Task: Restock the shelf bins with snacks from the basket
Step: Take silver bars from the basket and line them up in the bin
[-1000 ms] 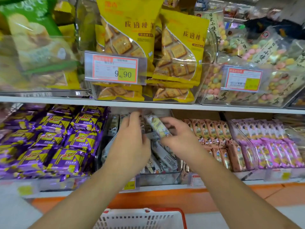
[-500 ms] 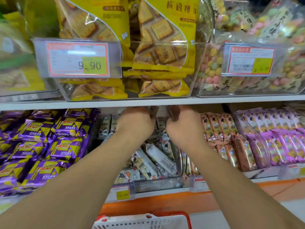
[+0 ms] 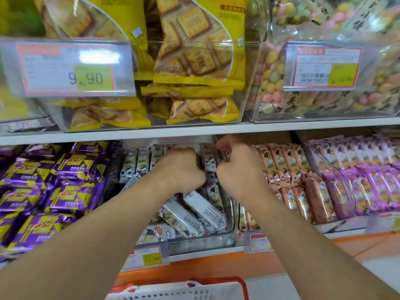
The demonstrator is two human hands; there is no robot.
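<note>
Snack packs [image 3: 194,215] in white wrappers fill the clear middle bin [image 3: 201,241] on the lower shelf, some standing in a row at the back, others lying tilted toward the front. I see my left hand [image 3: 181,169] and right hand [image 3: 238,172] reaching deep into that bin, just beside each other, with one upright white pack [image 3: 208,161] between them. Both have curled fingers and touch that pack's sides, though I cannot tell how firmly either grip holds it, since the fingertips are turned away from me. Purple-and-yellow packets [image 3: 54,182] crowd the bin to the left; pink-brown bars [image 3: 292,180] and lilac bars [image 3: 368,180] line up to the right. On the shelf above, yellow cracker bags [image 3: 194,61] sit in a clear bin behind a price tag [image 3: 69,68] reading 9.90, next to bags of pastel sweets [image 3: 324,24]. A white basket [image 3: 184,291] with a red rim shows at the bottom edge, below my forearms.
</note>
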